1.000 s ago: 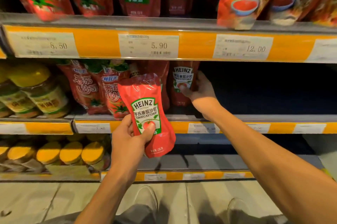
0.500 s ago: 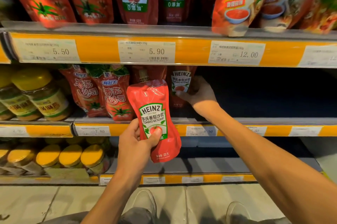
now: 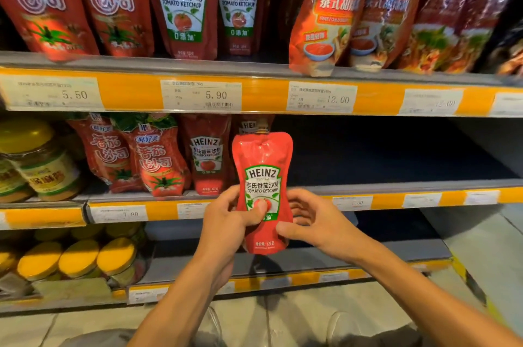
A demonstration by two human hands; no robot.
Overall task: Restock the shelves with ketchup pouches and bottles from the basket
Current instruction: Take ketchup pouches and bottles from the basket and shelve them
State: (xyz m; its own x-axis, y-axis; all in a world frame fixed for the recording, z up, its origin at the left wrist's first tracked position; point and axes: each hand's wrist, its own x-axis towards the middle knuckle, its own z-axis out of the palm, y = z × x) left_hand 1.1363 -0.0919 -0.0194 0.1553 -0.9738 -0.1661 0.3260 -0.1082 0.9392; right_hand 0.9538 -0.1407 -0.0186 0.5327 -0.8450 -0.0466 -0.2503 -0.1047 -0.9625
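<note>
Hands were up front here, both on one Heinz ketchup pouch (image 3: 261, 191) held upright in front of the middle shelf (image 3: 396, 191). Left hand (image 3: 226, 219) gripped it low down, thumb pressed flat over the tomato on the label, fingers curled round the back. Right hand (image 3: 314, 222) pinched the pouch's lower right edge, thumb on the front near the bottom and the other fingers bent behind it. Pouch wasn't touching the shelf, just hanging in the air by its front lip.

Right behind it on that shelf stood another Heinz pouch (image 3: 208, 160), and one more peeked out behind the held one. Left of those were two McCormick-style tomato pouches (image 3: 154, 160), then yellow-lidded jars (image 3: 36, 160). Right side of that shelf looked dark. Lower shelf had more yellow lids (image 3: 79, 257). Top shelf (image 3: 254, 69) carried rows of ketchup pouches and some Thai sweet chili pouches (image 3: 328, 15), with price tags (image 3: 201, 95) reading 5.50, 5.90 and 12.00.
</note>
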